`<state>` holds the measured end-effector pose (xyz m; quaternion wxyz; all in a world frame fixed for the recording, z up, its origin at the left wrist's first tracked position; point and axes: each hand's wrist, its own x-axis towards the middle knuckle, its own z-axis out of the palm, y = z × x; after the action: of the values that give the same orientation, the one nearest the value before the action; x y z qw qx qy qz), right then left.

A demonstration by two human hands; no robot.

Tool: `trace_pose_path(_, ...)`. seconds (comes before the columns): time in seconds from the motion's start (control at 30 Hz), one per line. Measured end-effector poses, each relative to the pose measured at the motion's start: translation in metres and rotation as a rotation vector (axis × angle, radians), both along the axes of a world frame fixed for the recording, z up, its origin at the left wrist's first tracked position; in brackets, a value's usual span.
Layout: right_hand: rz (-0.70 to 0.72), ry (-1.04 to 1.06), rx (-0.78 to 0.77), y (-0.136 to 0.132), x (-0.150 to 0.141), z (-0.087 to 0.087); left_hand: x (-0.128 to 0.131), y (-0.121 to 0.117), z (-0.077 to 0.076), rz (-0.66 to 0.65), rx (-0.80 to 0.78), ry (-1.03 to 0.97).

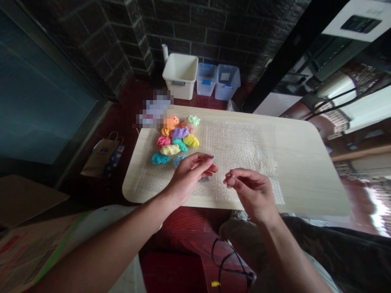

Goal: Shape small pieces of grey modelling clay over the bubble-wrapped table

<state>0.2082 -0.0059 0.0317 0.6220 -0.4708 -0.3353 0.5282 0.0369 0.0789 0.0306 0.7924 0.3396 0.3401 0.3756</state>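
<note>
My left hand (193, 173) is over the near middle of the table, thumb and forefinger pinching a tiny grey bit of modelling clay (213, 157). To its right, my right hand (255, 189) pinches another small grey bit of clay (232, 176) between its fingertips. The two hands are apart. Partly hidden below my left hand, a grey lump (204, 179) lies on the bubble wrap (238, 142). Several coloured clay lumps sit beyond my left hand, among them a purple lump (179, 132), a yellow lump (191, 140) and a teal lump (160, 158).
The pale table (301, 162) has rounded corners. Behind it on the floor stand a cream bin (180, 87) and two clear plastic boxes, one a clear box (227, 83). A paper bag (102, 156) is at the left. A black cable (224, 264) lies on the floor near my legs.
</note>
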Motion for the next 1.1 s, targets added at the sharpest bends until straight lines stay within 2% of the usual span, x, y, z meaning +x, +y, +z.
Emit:
trace_pose_path(0.27,0.050,0.150,-0.050,0.000,-0.001,0.014,0.002,-0.002,-0.001,-0.040,0.098,0.076)
trace_pose_path(0.5,-0.020,0.069,-0.047,0.006,0.000,0.006,-0.001,-0.004,0.000,-0.056,0.172,0.132)
trace_pose_path(0.7,-0.042,-0.073,-0.106,0.001,0.001,-0.004,-0.002,-0.006,0.000,-0.102,0.259,0.143)
trace_pose_path(1.1,-0.025,-0.160,-0.057,0.001,0.001,-0.003,-0.001,-0.008,0.001,-0.121,0.309,0.108)
